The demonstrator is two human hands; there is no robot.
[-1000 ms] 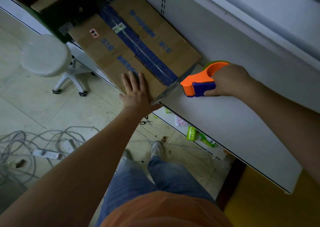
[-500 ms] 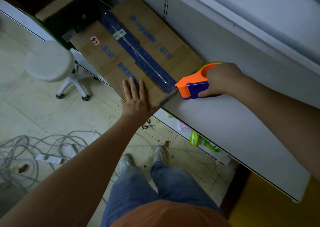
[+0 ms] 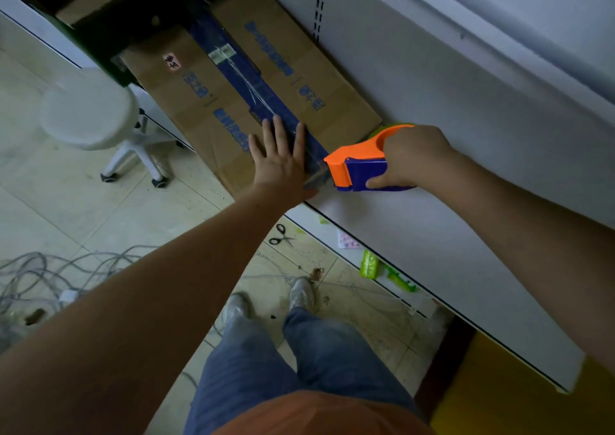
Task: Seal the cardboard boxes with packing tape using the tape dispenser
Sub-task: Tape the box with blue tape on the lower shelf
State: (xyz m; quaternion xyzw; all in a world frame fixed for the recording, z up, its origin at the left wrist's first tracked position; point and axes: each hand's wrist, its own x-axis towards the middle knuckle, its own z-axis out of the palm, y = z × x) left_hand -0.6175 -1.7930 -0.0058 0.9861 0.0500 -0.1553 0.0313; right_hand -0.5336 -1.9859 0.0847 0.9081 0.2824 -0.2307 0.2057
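A brown cardboard box with blue print lies on the white shelf. A blue band with clear tape over it runs down the box's middle seam. My left hand presses flat, fingers straight, on the near end of that seam. My right hand grips the orange and blue tape dispenser, which sits at the box's near end, just right of my left hand. A short stretch of clear tape runs from the dispenser's mouth to the box edge.
A white stool stands on the tiled floor at the left. Grey cables lie tangled at lower left. Scissors and green items lie on the floor under the shelf edge. A dark box stands behind the cardboard box.
My left hand has slid from the box's left flap onto the taped middle seam. The dispenser has come closer to the box's near end.
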